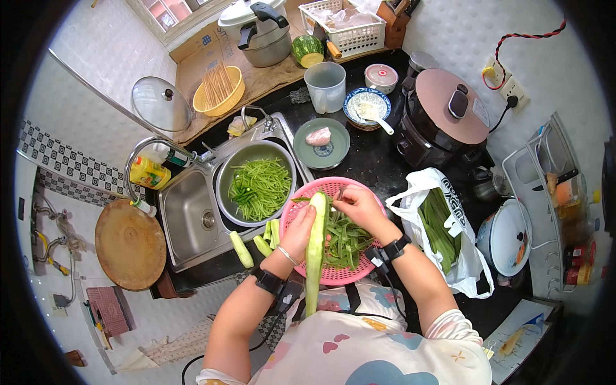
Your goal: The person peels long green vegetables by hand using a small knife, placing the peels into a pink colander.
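Observation:
My left hand (299, 233) grips a long, mostly peeled luffa gourd (316, 245), pale green with darker skin along its right side. The gourd stands out over a pink plastic colander (353, 278), its near end by my shirt. My right hand (358, 204) is closed on a small dark metal tool, probably a peeler (341, 193), beside the gourd's far end. Most of the tool is hidden by my fingers. Green peelings (349, 245) lie in the colander below. Several peeled gourd pieces (241, 249) rest on the counter to the left.
A metal basin (222, 192) of cut green strips sits in the sink (187, 226). Behind the colander, a green plate (302, 156) bears raw meat (318, 136). To the right are a white plastic bag (409, 219) of unpeeled gourds (437, 226) and an electric cooker (440, 110).

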Demonstrator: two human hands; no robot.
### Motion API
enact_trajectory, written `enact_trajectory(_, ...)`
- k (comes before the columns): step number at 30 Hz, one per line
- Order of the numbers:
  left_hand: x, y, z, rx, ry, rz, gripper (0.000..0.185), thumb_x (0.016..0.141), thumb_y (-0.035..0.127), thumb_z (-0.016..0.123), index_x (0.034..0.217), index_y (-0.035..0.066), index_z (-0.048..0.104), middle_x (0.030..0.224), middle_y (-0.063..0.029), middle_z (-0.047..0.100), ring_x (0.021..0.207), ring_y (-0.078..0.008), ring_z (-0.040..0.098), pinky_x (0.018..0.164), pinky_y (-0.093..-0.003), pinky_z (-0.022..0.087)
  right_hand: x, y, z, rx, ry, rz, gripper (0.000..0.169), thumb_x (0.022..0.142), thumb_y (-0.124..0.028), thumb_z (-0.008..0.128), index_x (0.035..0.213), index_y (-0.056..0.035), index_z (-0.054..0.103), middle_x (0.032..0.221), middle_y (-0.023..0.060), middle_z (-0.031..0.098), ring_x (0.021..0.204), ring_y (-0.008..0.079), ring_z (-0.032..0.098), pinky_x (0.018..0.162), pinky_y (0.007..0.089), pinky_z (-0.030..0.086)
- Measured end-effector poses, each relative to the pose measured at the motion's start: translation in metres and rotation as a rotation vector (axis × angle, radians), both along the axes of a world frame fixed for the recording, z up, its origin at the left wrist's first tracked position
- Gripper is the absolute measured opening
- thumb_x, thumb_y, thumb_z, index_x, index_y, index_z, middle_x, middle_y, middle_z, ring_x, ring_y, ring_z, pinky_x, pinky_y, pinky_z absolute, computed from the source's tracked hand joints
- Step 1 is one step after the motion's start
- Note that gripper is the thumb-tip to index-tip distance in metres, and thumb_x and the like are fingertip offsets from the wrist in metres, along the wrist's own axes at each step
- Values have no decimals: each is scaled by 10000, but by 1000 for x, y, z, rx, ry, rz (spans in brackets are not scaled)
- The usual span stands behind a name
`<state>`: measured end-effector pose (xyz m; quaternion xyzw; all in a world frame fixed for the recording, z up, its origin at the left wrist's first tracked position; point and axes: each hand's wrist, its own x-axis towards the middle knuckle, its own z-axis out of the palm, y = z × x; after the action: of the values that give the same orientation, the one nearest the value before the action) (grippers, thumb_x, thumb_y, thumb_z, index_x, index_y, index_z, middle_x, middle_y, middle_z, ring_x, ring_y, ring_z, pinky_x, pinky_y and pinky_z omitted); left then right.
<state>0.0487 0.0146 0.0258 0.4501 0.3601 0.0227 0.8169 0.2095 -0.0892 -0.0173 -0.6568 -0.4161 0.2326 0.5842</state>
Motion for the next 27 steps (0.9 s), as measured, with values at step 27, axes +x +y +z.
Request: enact_trajectory(27,9,-5,-12,-199,52,-29,562,928,620,284,986,129,550,738,-47,567,589,-173,550,524,-298,475,-27,4,20,153,552,-14,129,879,-123,623,929,-5,627,780,-11,621,702,42,551,629,202,441)
